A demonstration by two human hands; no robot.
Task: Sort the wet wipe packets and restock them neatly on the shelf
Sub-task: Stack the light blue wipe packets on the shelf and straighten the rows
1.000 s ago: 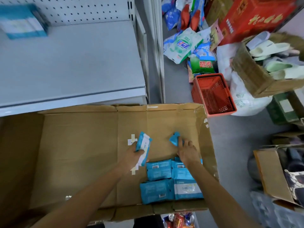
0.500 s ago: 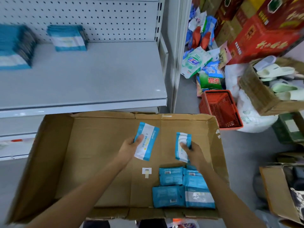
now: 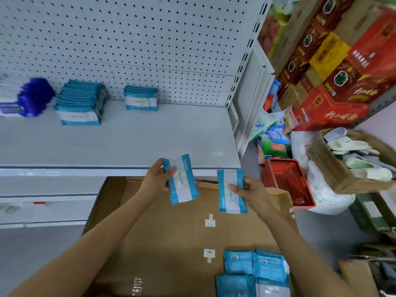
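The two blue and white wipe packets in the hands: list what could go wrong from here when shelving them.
1. The left hand pinches its blue and white wipe packet by one edge only; it could slip into the brown cardboard box.
2. The short blue packet stack on the grey metal shelf may topple if a packet lands askew.
3. The right hand holds the second blue and white packet; with both hands full, neither can straighten a stack.

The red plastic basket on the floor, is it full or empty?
Empty, as far as visible: the red plastic basket lies tilted, and only its bare mesh walls and bottom show inside.
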